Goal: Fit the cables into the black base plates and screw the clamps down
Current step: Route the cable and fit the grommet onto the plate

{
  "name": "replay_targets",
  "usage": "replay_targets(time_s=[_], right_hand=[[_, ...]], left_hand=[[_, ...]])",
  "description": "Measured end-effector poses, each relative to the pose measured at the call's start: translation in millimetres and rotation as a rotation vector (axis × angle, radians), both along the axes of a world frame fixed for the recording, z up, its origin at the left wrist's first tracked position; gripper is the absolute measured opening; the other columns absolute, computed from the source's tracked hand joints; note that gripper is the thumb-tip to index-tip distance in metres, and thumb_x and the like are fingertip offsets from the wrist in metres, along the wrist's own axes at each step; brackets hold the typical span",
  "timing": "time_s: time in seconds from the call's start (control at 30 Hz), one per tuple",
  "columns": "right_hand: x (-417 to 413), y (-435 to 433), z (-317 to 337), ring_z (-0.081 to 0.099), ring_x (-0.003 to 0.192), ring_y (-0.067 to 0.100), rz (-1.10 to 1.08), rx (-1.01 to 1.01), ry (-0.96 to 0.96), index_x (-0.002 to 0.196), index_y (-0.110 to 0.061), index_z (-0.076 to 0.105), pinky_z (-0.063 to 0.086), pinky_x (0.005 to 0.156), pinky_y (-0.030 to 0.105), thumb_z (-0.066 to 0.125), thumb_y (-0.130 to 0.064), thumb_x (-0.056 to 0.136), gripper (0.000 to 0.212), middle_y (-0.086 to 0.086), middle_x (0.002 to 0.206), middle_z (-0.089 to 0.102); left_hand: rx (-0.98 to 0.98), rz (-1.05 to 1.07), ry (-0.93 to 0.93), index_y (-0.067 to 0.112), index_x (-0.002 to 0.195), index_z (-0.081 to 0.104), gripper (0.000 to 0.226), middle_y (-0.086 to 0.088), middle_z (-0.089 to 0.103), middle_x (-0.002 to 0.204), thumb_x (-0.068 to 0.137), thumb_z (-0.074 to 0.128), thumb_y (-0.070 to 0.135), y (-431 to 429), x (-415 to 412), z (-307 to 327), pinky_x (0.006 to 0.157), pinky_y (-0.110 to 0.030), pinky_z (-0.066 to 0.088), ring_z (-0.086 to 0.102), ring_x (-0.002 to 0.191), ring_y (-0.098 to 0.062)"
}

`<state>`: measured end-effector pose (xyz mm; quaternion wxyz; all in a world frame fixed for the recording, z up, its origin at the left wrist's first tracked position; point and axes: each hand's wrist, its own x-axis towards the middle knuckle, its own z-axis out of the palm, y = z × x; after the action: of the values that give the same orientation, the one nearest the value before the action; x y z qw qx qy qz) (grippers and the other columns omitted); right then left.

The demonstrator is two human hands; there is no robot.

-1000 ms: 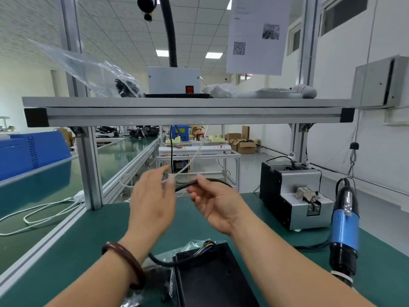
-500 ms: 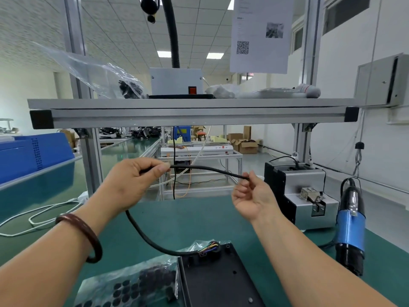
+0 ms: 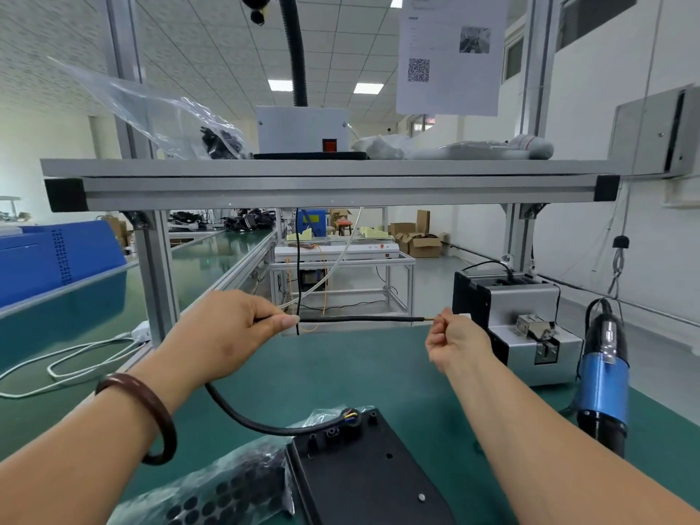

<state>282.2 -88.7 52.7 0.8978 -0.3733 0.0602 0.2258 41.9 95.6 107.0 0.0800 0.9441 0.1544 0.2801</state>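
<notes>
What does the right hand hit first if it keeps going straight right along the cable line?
Probably the grey screw feeder, just beyond the right hand on the cable line; the depth gap is unclear.

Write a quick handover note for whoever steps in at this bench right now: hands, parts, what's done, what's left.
Left hand pinches the black cable mid-length; right hand pinches its free tip, so the stretch between them is pulled straight above the mat.
The cable's other end, coloured wires showing, sits at the top edge of the black base plate.
The electric screwdriver hangs untouched on the right.
No clamp screwed down that I can see; seating and screwing remain.
</notes>
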Motion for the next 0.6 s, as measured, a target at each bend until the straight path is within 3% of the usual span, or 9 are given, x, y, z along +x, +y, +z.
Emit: replay_targets(time_s=[0.07,0.13,0.2,0.27,0.3,0.37,0.5,0.6], right_hand=[[-1.2,0.7,-4.3,0.038,0.045,0.002,-0.005,0.031,0.043,0.077,-0.018,0.052,0.024,0.030,0.009,0.047,-0.011,0.100,0.025,-0.003,0.065,0.044],[-2.9,2.5,-7.8,0.040,0.042,0.003,-0.002,0.078,0.083,0.077,-0.017,0.053,0.027,0.030,0.010,0.048,-0.012,0.100,0.024,-0.002,0.066,0.045],[-4.8,5.0,-11.7,0.043,0.037,0.003,-0.008,0.122,0.115,0.079,-0.014,0.052,0.030,0.030,0.010,0.049,-0.012,0.100,0.022,-0.001,0.068,0.046],[-7.0,7.4,-15.2,0.046,0.044,0.005,-0.012,0.156,0.125,0.080,-0.011,0.052,0.033,0.031,0.011,0.050,-0.012,0.100,0.020,0.001,0.069,0.048],[-8.3,8.3,-15.9,0.046,0.049,0.006,-0.005,0.174,0.128,0.081,-0.010,0.051,0.034,0.031,0.011,0.049,-0.013,0.100,0.019,0.003,0.070,0.049],[-9.7,8.5,-15.7,0.045,0.056,0.007,0.004,0.208,0.137,0.083,-0.010,0.052,0.035,0.032,0.011,0.049,-0.014,0.100,0.018,0.004,0.072,0.050],[-5.3,-0.1,-13.8,0.043,0.056,0.006,-0.076,0.275,0.161,0.087,-0.016,0.054,0.033,0.032,0.011,0.046,-0.015,0.102,0.017,0.002,0.072,0.049],[-8.4,-4.7,-14.0,0.046,0.057,0.009,-0.101,0.256,0.164,0.113,-0.015,0.054,0.036,0.032,0.011,0.045,-0.014,0.102,0.015,0.009,0.089,0.055]], left_hand=[[-0.009,-0.006,-0.015,0.038,0.070,0.066,0.050,0.005,0.065,0.064,0.067,0.033,0.075,1.7,2.0,-5.0,0.065,-0.027,0.050,0.060,0.063,-0.011],[-0.025,-0.001,-0.042,0.034,0.070,0.066,0.052,0.002,0.065,0.065,0.070,0.033,0.074,2.5,4.6,-9.2,0.066,-0.026,0.049,0.060,0.065,-0.013],[-0.052,0.035,-0.064,0.028,0.095,0.072,0.050,0.001,0.070,0.087,0.082,0.040,0.064,2.6,8.1,-14.0,0.076,-0.025,0.046,0.062,0.085,-0.015],[0.027,0.097,-0.073,0.031,0.133,0.053,0.046,0.003,0.056,0.128,0.092,0.046,0.049,-3.0,10.6,-21.1,0.099,-0.029,0.036,0.047,0.119,-0.017],[0.093,0.090,-0.096,0.033,0.140,0.042,0.049,0.005,0.045,0.137,0.093,0.047,0.045,-9.0,10.4,-25.4,0.106,-0.032,0.029,0.037,0.127,-0.018],[0.162,-0.047,-0.134,0.036,0.137,0.044,0.045,0.013,0.043,0.134,0.093,0.044,0.045,-27.2,7.1,-34.4,0.106,-0.028,0.029,0.039,0.125,-0.011],[0.008,-0.247,0.176,0.044,0.118,0.052,0.044,0.030,0.054,0.105,0.083,0.042,0.068,-53.5,-8.7,-58.2,0.091,-0.017,0.043,0.051,0.096,0.012],[-0.037,-0.236,0.328,0.044,0.113,0.050,0.040,0.027,0.054,0.104,0.080,0.053,0.066,-57.7,-13.2,-70.5,0.090,-0.018,0.043,0.050,0.096,0.011]])
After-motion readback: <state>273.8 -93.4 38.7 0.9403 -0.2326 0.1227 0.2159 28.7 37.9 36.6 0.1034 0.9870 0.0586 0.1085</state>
